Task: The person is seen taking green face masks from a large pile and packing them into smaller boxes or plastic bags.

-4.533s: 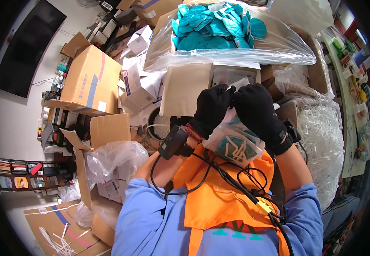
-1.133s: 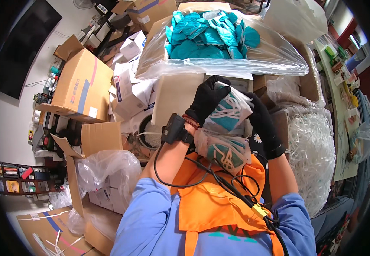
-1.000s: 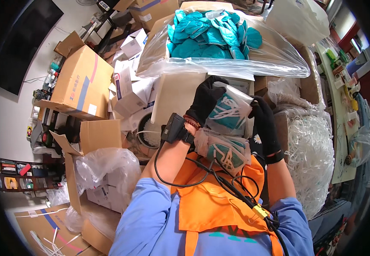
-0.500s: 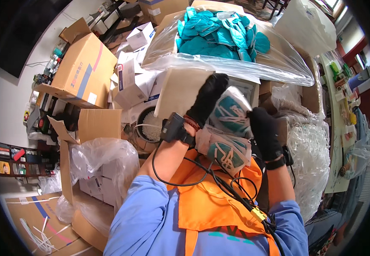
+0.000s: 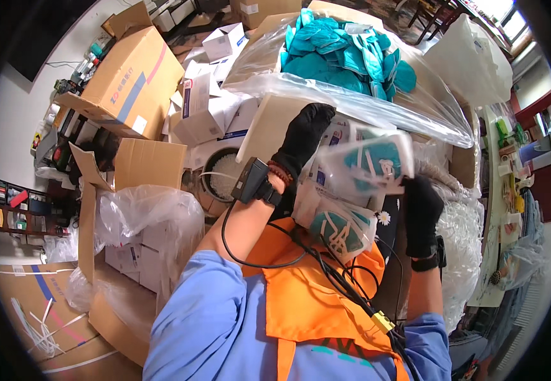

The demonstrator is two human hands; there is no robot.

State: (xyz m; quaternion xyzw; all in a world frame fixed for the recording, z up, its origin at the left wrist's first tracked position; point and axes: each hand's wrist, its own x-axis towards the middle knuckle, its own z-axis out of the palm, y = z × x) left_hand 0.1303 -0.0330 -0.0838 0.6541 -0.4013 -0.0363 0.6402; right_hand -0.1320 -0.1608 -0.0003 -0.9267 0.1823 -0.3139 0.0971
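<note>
My right hand [image 5: 423, 209], in a black glove, pinches the lower right corner of a clear plastic bag [image 5: 377, 159]. Inside the bag lies a teal fabric piece with white straps; motion blurs it. My left hand [image 5: 306, 132], also black-gloved, is up to the left of the bag. Its fingers are curled together, and whatever they may hold is hidden. A second clear bag [image 5: 341, 225] with a teal, white-strapped piece rests against my orange apron [image 5: 326, 298]. Beneath the raised bag, more packed bags [image 5: 332, 143] show in part.
Ahead stands a plastic-lined carton [image 5: 263, 60] heaped with teal pieces [image 5: 339, 54]. On the left are a brown carton [image 5: 126, 82], white boxes [image 5: 202, 108], a bucket of white pellets [image 5: 225, 170] and an open lined carton [image 5: 148, 159]. Clear plastic bags [image 5: 463, 235] pile at right.
The plastic bag has swung up and to the right with my right hand, which has moved right. My left hand has come away from the bag's upper edge. The whole view has shifted slightly.
</note>
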